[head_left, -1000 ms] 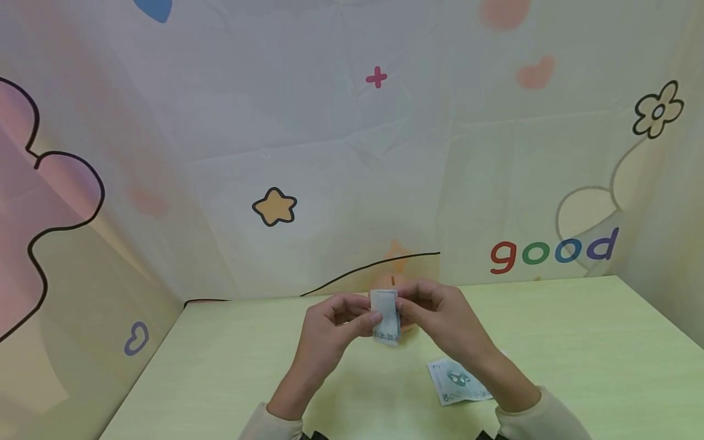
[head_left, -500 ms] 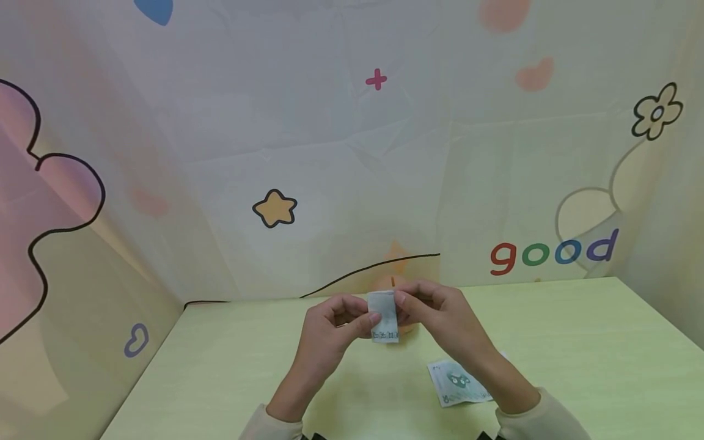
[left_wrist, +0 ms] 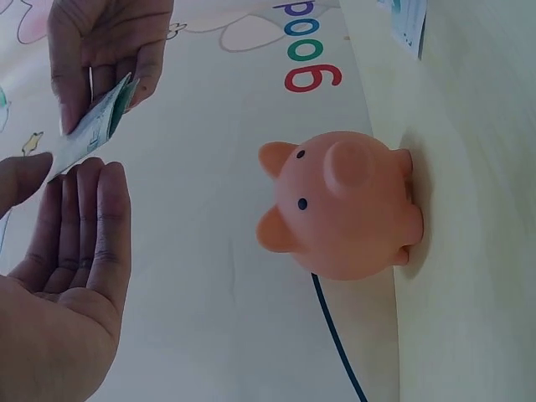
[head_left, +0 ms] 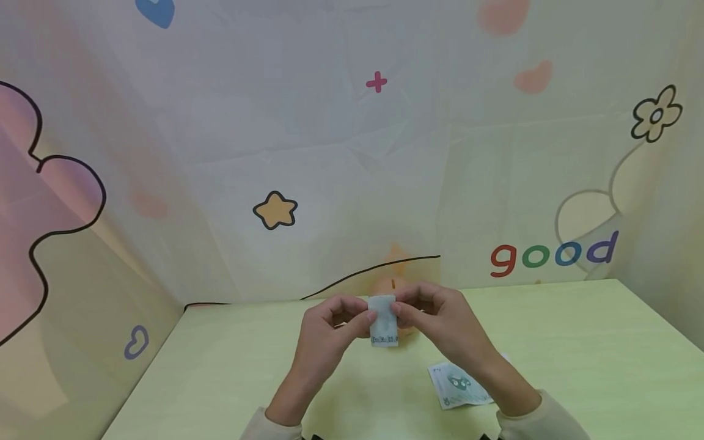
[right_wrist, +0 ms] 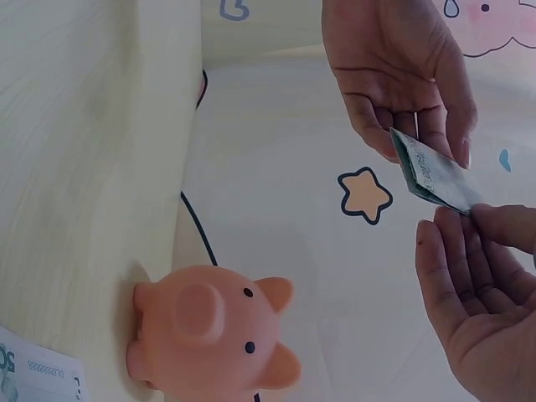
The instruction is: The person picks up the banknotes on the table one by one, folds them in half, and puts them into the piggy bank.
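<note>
Holding a folded banknote (head_left: pixel 383 327) in both hands, raised above the pale yellow-green table (head_left: pixel 231 360) on the near side of the pink pig (left_wrist: pixel 368 222). Pinching one edge with the left hand (head_left: pixel 330 330), with thumb pressed on the near face and fingers behind, closed down to the thickness of the paper. Pinching the opposite edge likewise with the right hand (head_left: pixel 440 315), between thumb and fingers, with barely any gap beyond the paper itself. Folded to a narrow strip, with a row of dark print along the lower edge and layers parted at one end in the right wrist view. Standing upright on the table, in the pig's case, with snout (left_wrist: pixel 346 163) turned toward the near side. With a second banknote (head_left: pixel 459 385) lying to the right of the pig and nearer the front, partly covered by the right forearm (head_left: pixel 497 373) in the head view. Backed by a printed backdrop (head_left: pixel 341 159) behind the pig, with an orange star (head_left: pixel 275 210) to its left and "good" lettering (head_left: pixel 554 253) to its right
</note>
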Tool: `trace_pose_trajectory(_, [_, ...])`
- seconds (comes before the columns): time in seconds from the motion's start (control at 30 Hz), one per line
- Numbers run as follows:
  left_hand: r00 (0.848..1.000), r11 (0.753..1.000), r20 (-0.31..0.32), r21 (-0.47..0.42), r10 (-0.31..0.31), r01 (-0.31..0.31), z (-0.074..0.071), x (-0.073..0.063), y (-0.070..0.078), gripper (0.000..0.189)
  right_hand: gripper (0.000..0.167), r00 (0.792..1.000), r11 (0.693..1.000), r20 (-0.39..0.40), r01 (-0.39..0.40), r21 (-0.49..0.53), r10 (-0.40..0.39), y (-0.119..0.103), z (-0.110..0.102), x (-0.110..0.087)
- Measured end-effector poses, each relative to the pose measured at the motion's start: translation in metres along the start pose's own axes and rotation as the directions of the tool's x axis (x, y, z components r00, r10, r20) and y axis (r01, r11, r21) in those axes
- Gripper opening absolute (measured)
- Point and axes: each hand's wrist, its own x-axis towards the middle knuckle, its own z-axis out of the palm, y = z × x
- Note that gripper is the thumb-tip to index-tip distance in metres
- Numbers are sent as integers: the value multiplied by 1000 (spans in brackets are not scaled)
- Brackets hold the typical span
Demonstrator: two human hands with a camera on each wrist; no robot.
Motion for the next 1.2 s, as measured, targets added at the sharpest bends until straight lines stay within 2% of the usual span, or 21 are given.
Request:
trace_pose_trajectory(0.2, [999, 999, -36, -42, -15, 13, -1, 0, 2, 9, 14, 1000, 1000, 18, 12, 12, -13, 1, 1, 1])
trace_pose_trajectory(0.63, [999, 999, -46, -52, -14, 12, 0, -1, 3, 11, 11, 999, 1000, 47, 9, 9, -9, 1, 2, 1])
trace_pose_trajectory(1.0, [1000, 999, -26, -38, 2, -3, 0, -1, 2, 11, 11, 999, 1000, 48, 7, -5, -7, 0, 1, 0])
trace_pose_trajectory(1.2, [999, 998, -38, -49, -27, 25, 1, 0, 1, 11, 12, 1000, 999, 26, -4, -34, 5, 0, 0, 0])
